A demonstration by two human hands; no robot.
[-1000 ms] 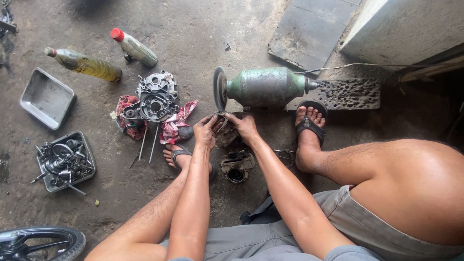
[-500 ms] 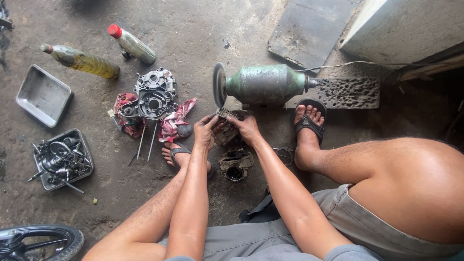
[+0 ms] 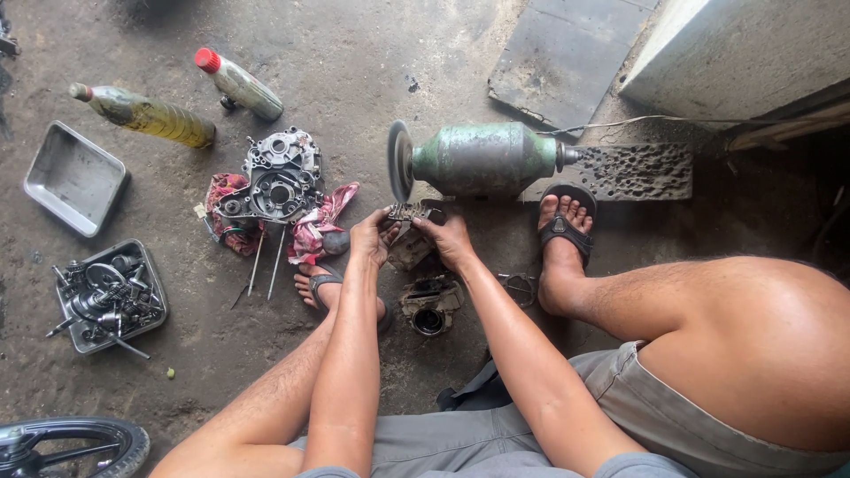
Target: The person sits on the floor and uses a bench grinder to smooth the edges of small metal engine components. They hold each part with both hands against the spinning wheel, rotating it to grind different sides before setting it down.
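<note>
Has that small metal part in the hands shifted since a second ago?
No. The small metal part sits in both hands just below the grinding disc of the green grinder, as before.

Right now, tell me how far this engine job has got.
Done: the crankcase half lies stripped on rags, and loose internals fill the metal tray. In hand: the left hand and right hand hold a small finned metal part at the grinder disc. Left: another engine part waits on the floor, nothing reassembled.
</note>
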